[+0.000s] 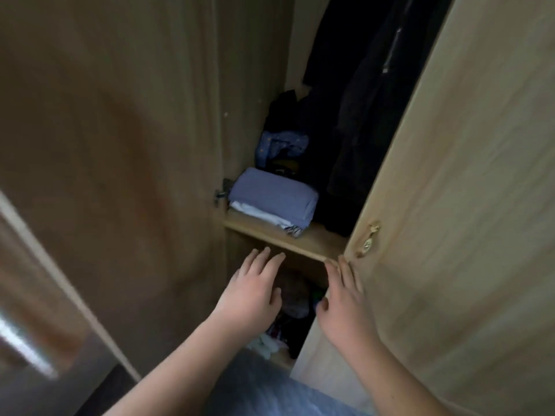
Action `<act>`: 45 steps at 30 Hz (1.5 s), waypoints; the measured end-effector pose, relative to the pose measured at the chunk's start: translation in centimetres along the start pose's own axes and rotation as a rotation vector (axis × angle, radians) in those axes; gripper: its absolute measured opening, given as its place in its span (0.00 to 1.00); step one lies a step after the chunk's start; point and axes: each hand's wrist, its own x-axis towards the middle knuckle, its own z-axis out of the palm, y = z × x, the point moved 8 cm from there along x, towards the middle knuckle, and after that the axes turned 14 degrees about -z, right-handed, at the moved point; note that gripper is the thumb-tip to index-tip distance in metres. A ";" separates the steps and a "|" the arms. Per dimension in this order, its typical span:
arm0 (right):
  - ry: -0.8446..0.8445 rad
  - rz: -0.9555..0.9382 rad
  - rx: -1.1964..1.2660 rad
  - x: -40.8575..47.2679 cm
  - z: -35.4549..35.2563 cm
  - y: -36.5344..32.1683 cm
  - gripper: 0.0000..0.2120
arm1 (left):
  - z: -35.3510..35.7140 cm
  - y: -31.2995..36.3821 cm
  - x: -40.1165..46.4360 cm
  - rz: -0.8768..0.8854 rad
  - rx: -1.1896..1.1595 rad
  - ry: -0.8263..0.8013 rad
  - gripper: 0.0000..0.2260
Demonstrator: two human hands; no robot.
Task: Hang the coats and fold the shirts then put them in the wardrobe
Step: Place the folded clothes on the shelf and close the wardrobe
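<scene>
Fingers of the left hand lie flat and only slightly spread, tips reaching toward the dark gap just under the wardrobe shelf, gripping nothing; whether they touch the shelf edge cannot be told. Those of the right hand are likewise straight and close together, empty, laid along the inner edge of the right wardrobe door with the thumb held out to the left. Both bare forearms rise from the bottom of the view, palms down, roughly parallel with a narrow gap between them. On the shelf, just above the hands, sits a stack of folded shirts — a blue one on top, white ones beneath, and a patterned edge sticking out at the front. Behind the stack lies crumpled blue and dark clothing, and dark coats hang at the right, one showing a zipper. Below the shelf, a jumble of clothes fills the lower compartment, too dim to sort out. A brass handle is fixed to the right door — the left door stands open, brown and blurred. Grey fabric shows at the bottom between the arms.
</scene>
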 end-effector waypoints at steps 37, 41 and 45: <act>-0.040 0.250 0.329 -7.9 -0.5 -17.1 0.26 | -12.9 -8.6 -9.9 0.294 -0.142 -0.092 0.41; 0.044 0.390 0.320 -9.3 -3.4 -12.2 0.28 | -9.4 -2.0 -6.9 0.416 -0.058 -0.200 0.35; 0.085 0.481 0.313 -10.7 -5.2 -6.8 0.28 | -4.6 4.0 -2.9 0.435 0.101 -0.201 0.36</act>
